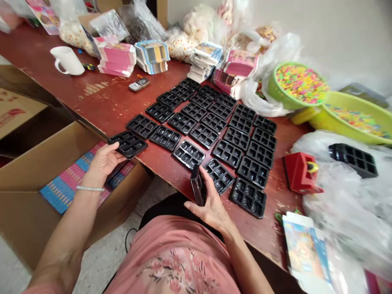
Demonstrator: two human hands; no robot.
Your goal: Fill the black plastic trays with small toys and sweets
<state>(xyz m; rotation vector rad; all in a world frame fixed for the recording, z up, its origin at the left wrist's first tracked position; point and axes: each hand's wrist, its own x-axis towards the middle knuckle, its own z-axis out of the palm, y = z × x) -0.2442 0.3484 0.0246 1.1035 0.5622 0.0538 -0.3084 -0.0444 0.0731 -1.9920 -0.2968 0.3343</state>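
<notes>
My left hand [102,162] pinches the near corner of a black plastic tray [128,143] with six compartments, at the table's front edge on the left. In my right hand [211,204] a black tray [198,185], or a small stack of them, is tipped up on its side near my body. Rows of similar black trays [204,134] lie flat on the table between and beyond my hands. One tray [218,174] sits just behind the right hand, partly hidden by it.
An open cardboard box [70,151] with pink and blue packs stands below my left arm. On the red table [104,106] are a white mug [69,61], a phone [139,84], folded card stacks [118,57], a red tape dispenser [301,173] and a green bowl [275,85] of colourful pieces.
</notes>
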